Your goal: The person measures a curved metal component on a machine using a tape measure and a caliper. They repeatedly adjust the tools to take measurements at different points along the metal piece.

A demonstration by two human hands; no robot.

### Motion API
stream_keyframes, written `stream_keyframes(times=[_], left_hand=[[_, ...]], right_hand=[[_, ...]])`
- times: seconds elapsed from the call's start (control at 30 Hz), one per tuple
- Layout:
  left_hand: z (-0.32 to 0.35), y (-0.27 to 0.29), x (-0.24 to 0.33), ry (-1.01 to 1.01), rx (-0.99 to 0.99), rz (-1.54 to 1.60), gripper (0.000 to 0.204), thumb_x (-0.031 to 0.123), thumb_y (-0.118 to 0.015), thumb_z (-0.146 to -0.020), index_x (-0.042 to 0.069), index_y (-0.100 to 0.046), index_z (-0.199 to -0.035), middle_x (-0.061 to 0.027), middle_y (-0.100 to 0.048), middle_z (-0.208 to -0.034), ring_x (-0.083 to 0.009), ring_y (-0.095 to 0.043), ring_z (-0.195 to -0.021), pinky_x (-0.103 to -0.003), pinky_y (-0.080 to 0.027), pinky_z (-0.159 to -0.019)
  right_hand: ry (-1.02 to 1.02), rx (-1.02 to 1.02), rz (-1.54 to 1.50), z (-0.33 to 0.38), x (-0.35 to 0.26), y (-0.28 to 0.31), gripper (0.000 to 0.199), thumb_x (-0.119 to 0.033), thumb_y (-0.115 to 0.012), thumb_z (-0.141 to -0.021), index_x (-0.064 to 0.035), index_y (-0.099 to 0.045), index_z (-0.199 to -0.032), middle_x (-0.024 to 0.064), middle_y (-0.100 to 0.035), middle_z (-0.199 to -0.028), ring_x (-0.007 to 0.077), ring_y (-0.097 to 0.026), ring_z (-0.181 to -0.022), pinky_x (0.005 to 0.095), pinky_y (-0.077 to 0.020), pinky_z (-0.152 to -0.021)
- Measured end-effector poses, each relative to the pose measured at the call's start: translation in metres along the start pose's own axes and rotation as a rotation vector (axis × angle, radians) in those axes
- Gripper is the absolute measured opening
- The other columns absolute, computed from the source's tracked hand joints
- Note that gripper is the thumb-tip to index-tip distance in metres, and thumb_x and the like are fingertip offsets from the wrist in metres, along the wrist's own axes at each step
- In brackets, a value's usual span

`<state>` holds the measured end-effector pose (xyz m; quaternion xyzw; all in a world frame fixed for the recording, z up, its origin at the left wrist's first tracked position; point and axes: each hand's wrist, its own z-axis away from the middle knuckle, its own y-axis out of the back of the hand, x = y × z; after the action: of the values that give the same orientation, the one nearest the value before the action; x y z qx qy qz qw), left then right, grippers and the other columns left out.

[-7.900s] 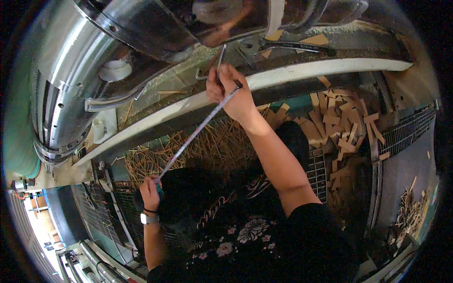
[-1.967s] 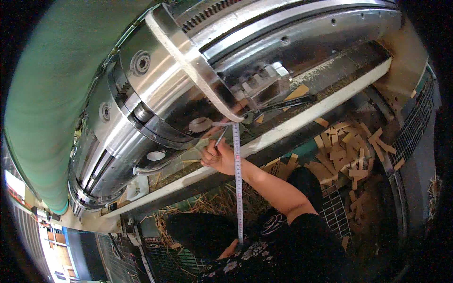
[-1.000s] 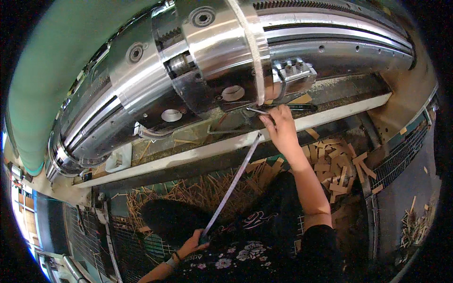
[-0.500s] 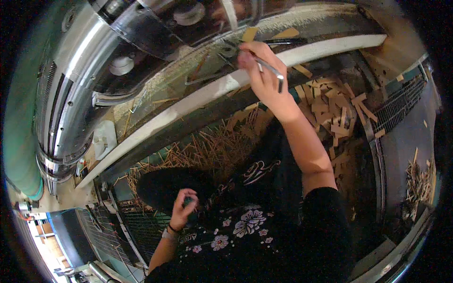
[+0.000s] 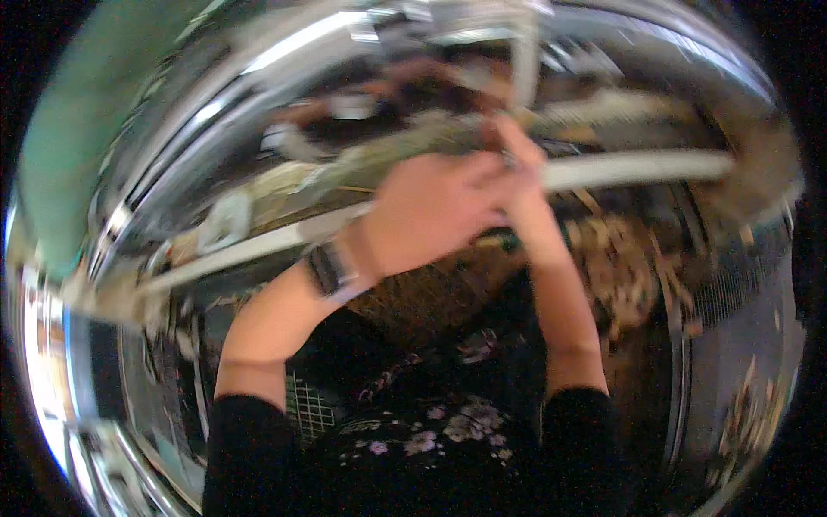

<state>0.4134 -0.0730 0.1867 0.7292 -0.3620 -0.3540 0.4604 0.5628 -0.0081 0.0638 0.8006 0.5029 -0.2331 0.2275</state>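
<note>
Where left hand (image 5: 422,211) overlaps right hand (image 5: 527,183) over the white rail (image 5: 637,171), the steel cylinder (image 5: 233,95) lies beyond (long axis crosswise, right nearer); each grip is too blurred to tell.

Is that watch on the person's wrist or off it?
On: the dark-faced watch shows strapped just behind the left hand, though the picture is blurred.

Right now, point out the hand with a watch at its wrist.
The left hand, with a dark-faced watch; the right hand shows a bare wrist.
</note>
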Motion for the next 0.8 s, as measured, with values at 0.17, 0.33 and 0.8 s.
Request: stream_keyframes(times=[0.17,0.33,0.8], left_hand=[[-0.048,-0.043,-0.001,-0.355,0.253,-0.104,0.008,0.021,-0.056,-0.071,0.013,-0.059,-0.072,-0.0019,-0.058,-0.074,-0.0188,-0.059,-0.069,-0.034,-0.048,-0.058],[-0.066,-0.032,-0.020,-0.455,0.232,-0.281,0.007,0.022,-0.058,-0.070,0.017,-0.059,-0.073,0.0006,-0.055,-0.074,-0.0184,-0.059,-0.070,-0.033,-0.046,-0.057],[-0.053,-0.033,0.000,-0.403,0.216,-0.240,0.011,0.023,-0.055,-0.070,0.012,-0.058,-0.071,-0.0012,-0.052,-0.074,-0.0185,-0.056,-0.074,-0.031,-0.044,-0.065]], right_hand=[[-0.154,0.044,-0.070,0.011,0.018,0.013,0.028,-0.017,-0.052,-0.085,-0.0040,-0.056,-0.109,0.0065,-0.059,-0.096,0.0192,-0.055,-0.090,0.0307,-0.0447,-0.080],[-0.159,0.071,-0.063,0.006,0.017,0.021,0.027,-0.016,-0.051,-0.085,-0.0043,-0.055,-0.109,0.0063,-0.059,-0.096,0.0187,-0.055,-0.089,0.0303,-0.0447,-0.079],[-0.122,0.119,-0.085,0.014,0.006,0.012,0.023,-0.014,-0.050,-0.086,-0.0052,-0.054,-0.107,0.0056,-0.058,-0.095,0.0175,-0.055,-0.087,0.0291,-0.0448,-0.077]])
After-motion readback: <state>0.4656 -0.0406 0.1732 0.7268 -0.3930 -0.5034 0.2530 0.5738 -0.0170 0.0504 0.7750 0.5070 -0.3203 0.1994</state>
